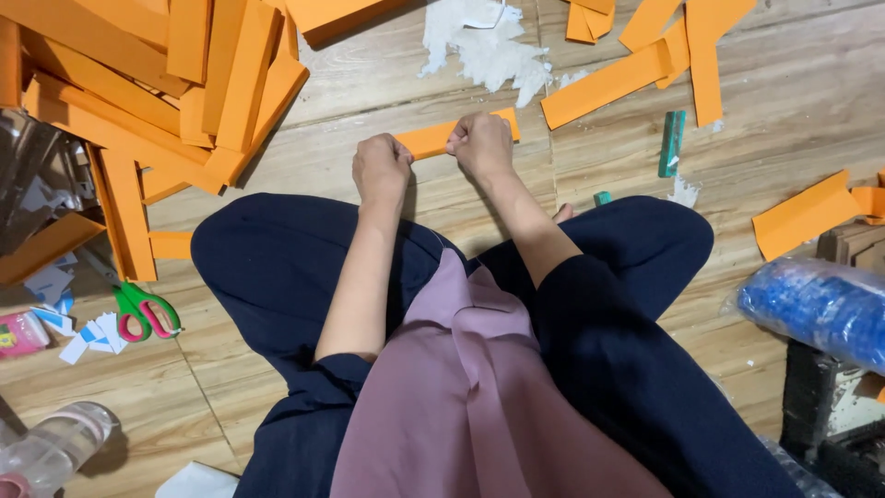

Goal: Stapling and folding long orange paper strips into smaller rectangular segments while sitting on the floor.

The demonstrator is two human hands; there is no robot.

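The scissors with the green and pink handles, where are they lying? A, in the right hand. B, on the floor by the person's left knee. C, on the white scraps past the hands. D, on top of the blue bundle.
B: the scissors lie on the wooden floor beside the left knee, away from both hands.

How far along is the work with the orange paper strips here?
Done, apparently: a big pile of orange strips lies at upper left. In hand: the left hand and right hand pinch one orange strip between them. Left: loose strips scattered at upper right.

Head-worn view, straight down, close overhead.
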